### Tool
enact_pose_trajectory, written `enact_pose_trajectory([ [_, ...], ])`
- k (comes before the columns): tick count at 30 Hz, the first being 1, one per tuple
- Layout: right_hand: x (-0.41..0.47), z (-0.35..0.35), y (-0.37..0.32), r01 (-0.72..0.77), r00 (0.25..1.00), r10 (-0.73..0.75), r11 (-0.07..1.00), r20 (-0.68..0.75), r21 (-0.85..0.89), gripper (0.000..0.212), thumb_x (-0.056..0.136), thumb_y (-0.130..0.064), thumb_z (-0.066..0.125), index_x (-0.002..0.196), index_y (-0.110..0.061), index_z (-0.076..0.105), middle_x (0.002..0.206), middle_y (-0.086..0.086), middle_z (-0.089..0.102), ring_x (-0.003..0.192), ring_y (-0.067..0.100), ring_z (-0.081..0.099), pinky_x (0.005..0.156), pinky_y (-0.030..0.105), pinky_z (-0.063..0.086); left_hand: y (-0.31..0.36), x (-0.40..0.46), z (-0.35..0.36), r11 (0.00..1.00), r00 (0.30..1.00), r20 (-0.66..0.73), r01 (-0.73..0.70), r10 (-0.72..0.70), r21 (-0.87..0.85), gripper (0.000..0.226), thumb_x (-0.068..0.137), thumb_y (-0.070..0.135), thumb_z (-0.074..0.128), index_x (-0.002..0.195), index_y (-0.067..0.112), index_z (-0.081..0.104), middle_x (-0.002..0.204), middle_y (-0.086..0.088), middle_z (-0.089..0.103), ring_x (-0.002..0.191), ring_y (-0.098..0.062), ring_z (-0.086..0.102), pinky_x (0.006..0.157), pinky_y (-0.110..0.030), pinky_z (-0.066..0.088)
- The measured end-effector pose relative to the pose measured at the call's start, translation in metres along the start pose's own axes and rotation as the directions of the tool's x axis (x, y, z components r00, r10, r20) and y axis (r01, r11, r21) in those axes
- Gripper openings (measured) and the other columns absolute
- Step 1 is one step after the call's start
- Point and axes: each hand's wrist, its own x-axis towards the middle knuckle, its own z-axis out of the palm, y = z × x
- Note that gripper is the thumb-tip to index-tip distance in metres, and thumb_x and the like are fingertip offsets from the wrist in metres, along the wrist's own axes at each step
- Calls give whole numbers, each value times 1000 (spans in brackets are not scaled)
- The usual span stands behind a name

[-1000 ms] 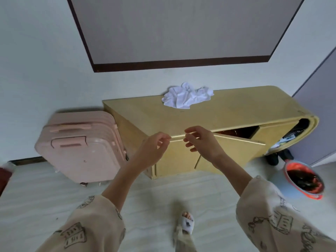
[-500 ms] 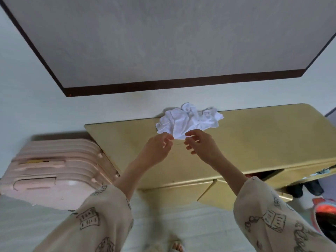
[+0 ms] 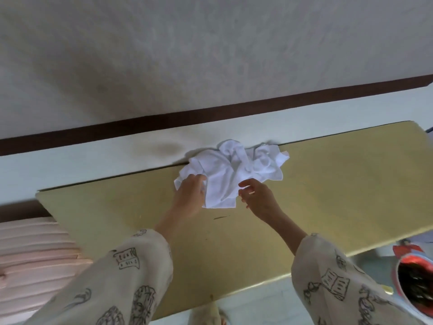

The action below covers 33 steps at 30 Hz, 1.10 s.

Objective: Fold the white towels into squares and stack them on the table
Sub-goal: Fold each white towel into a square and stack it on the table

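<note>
Because the towels lie in one crumpled heap at the table's far edge, against the wall, more than one could be lifted at once if a tangled layer is caught. The left hand is laid on the heap's left corner, its fingers curled onto the cloth; whether a true pinch is made cannot be told, as the fingertips are hidden. The right hand is held just beside the near flap, fingers loosely spread, nothing gripped. Were one corner pulled alone, the rest might be dragged across the table.
</note>
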Motion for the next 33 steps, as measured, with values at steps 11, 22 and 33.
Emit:
enact_pose_trajectory([
  [11, 58, 6, 10, -102, 994, 100, 993, 33, 55, 20, 90, -13, 52, 109, -14, 60, 90, 0, 62, 80, 16, 58, 69, 23, 43, -1, 86, 22, 953, 992, -57, -88, 109, 290, 17, 88, 22, 56, 93, 8, 63, 103, -11, 55, 100, -30, 50, 87, -40, 41],
  [22, 35, 2, -29, 115, 990, -119, 992, 77, 46, 64, 76, -42, 72, 126, -15, 42, 119, -6, 51, 105, 8, 48, 82, 16, 37, 77, 54, -45, 919, 987, -155, -104, 47, -382, 8, 87, 17, 59, 84, 16, 51, 70, 14, 53, 65, -1, 52, 58, -4, 42],
  [33, -38, -51, -20, 344, 936, -347, 937, 52, 52, 12, 88, -3, 44, 81, -8, 52, 68, -3, 50, 63, 13, 44, 51, 8, 35, 106, -58, -51, 905, 994, -84, -95, 66, -415, 19, 82, 16, 66, 97, 25, 56, 80, 17, 55, 71, 1, 53, 64, -3, 41],
])
